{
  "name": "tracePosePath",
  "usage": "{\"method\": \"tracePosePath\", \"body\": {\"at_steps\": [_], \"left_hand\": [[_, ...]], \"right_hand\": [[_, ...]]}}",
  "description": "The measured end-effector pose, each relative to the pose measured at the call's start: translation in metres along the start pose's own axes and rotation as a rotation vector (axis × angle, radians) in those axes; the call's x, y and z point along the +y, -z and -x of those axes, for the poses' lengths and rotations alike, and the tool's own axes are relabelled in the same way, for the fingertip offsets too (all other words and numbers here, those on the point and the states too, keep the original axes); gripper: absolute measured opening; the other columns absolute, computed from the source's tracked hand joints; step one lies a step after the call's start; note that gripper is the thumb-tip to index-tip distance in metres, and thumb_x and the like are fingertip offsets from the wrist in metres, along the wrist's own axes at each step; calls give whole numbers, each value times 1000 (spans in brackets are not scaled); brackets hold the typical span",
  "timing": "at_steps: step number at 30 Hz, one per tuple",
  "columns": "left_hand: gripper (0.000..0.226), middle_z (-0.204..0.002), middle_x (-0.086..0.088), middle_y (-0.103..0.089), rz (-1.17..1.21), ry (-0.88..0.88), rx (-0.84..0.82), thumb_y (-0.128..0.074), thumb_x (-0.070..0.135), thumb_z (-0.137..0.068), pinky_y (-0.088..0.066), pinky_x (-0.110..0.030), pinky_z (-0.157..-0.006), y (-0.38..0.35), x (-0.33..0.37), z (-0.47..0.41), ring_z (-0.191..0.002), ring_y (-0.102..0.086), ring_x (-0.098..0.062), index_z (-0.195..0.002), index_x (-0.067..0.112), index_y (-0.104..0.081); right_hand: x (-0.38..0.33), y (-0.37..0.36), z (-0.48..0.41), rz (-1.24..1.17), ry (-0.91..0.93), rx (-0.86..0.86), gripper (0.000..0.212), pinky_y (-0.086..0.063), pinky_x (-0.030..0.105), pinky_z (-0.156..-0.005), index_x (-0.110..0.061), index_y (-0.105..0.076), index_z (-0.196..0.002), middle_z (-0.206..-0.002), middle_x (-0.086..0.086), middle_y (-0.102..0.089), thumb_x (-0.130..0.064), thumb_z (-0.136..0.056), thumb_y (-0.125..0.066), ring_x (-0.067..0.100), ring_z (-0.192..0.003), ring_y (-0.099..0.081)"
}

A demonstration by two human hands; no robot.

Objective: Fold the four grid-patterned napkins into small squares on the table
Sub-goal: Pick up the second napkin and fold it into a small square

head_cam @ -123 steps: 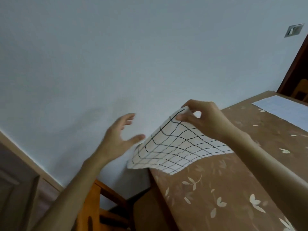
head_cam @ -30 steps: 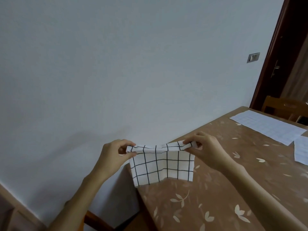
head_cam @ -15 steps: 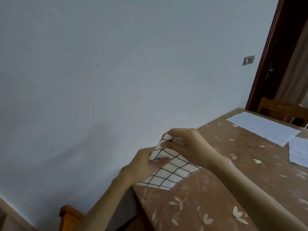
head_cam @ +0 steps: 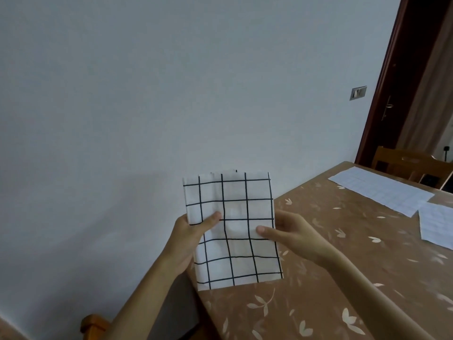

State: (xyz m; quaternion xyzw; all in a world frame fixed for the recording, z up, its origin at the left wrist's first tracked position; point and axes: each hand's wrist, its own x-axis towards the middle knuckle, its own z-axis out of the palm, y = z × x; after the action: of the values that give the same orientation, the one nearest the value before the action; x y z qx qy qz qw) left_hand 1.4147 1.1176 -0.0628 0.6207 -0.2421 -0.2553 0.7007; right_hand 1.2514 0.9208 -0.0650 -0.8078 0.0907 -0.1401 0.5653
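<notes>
Napkin (head_cam: 235,253): I'm seeing it folded into a tall black-on-white grid rectangle, being held upright over the table's near-left corner. I can't tell whether its lower edge is touching the tabletop.
Left hand (head_cam: 188,239): pinching the left edge, thumb lying on the front, fingers hiding behind the cloth.
Right hand (head_cam: 291,231): pinching the right edge, thumb pressing on the front, fingers going behind.
Table (head_cam: 343,278): wearing a brown leaf-print cover.
Flat napkins (head_cam: 382,190) (head_cam: 438,224): two lying unfolded at the far right, just beside each other.
Background: wooden chair (head_cam: 411,165) standing behind the table's far end, light switch (head_cam: 358,93) sitting on the wall.
</notes>
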Motion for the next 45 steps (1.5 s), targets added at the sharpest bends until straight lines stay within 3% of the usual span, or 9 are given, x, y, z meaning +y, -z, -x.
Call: {"method": "tracePosePath", "body": {"at_steps": [5, 10, 13, 16, 21, 27, 32, 38, 45], "left_hand": [[38, -111, 3, -78, -123, -21, -41, -77, 35, -80, -52, -41, -106, 3, -2, 1, -109, -72, -12, -114, 19, -73], [27, -110, -2, -79, -310, -20, -133, -69, 33, -91, -53, -50, -103, 19, 1, 4, -109, -73, -23, -113, 18, -74], [26, -111, -2, -79, -322, -13, -166, -62, 29, -97, -54, -60, -87, 28, 3, 5, -104, -73, -38, -118, 18, -73], [25, -110, -3, -79, -293, -39, -170, -58, 21, -99, -59, -30, -81, 31, 7, 7, -107, -74, -28, -118, 13, -72], [30, -113, -5, -78, -280, -44, -195, -60, 26, -96, -53, -35, -93, 30, 10, 12, -107, -74, -21, -121, 14, -71], [70, -117, -11, -76, -222, -39, -158, -77, 49, -83, -51, -50, -103, 35, 11, 11, -109, -72, -29, -138, 10, -58], [18, -90, -19, -72, -189, -105, -136, -59, 10, -98, -60, -31, -63, 40, 14, 9, -75, -70, -27, -99, 8, -77], [46, -70, -4, -70, -162, -112, -99, -36, -9, -101, -56, -24, -56, 36, 14, 14, -61, -67, -15, -82, 9, -74], [42, -108, -7, -78, -260, -168, -127, -54, -7, -98, -63, -36, -77, 30, 11, 17, -96, -76, -27, -125, 23, -65]], "right_hand": [[-4, -14, -3, -2, 24, 69, 41, -54, 48, -70, 0, -70, -94, -88, 26, -72, -40, -96, -62, 39, -75, -68], [-6, -9, -2, 26, 55, 188, 58, -21, 31, -52, 8, -38, -69, -61, 8, -30, -38, -97, -60, 21, -53, -24], [-1, -5, -3, -35, 34, 185, 62, -29, 35, -58, 11, -51, -80, -65, 13, -43, -48, -94, -61, 23, -59, -37], [2, -5, -2, -74, 28, 177, 66, -39, 41, -66, 7, -64, -90, -76, 36, -58, -58, -90, -62, 26, -69, -52], [-3, -2, 1, -223, 6, 189, 24, -58, 44, -87, -6, -76, -102, -102, 18, -77, -21, -98, -58, 36, -97, -73], [-7, -1, -1, -436, -61, 183, 27, -61, 36, -84, -11, -76, -107, -106, 12, -77, -5, -99, -51, 27, -95, -75], [-11, 0, -3, -478, -36, 171, 41, -58, 29, -64, -15, -78, -84, -94, 9, -75, 0, -99, -43, 23, -77, -70], [-7, 0, -6, -459, -58, 147, 52, -38, 25, -46, -19, -68, -68, -77, 14, -54, 3, -99, -34, 24, -59, -47], [-13, 0, -3, -437, 1, 212, 40, -58, 26, -67, -24, -74, -108, -99, 1, -77, 2, -100, -45, 19, -84, -72]]}}
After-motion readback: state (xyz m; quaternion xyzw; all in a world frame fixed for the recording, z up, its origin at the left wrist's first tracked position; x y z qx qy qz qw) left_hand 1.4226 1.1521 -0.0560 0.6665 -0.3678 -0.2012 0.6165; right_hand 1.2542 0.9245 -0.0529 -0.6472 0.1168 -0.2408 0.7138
